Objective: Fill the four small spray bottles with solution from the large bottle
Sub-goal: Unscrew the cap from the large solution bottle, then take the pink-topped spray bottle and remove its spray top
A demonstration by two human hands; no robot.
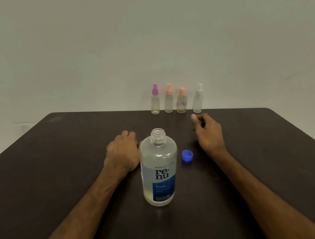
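Note:
The large clear bottle (159, 170) with a blue and white label stands upright and uncapped in the middle of the dark table (56, 166). Its blue cap (187, 156) lies just to its right. Along the table's far edge stand the small spray bottles in a row: one with a purple top (155, 102), two with orange tops (169, 102) (181, 101), and one with a white top (198, 99). My left hand (123, 152) rests on the table just left of the large bottle, holding nothing. My right hand (207, 130) hovers right of the cap, fingers loosely curled, empty.
A plain pale wall (138, 29) rises right behind the row of small bottles. The table's right edge (310, 136) slants away toward the near right corner.

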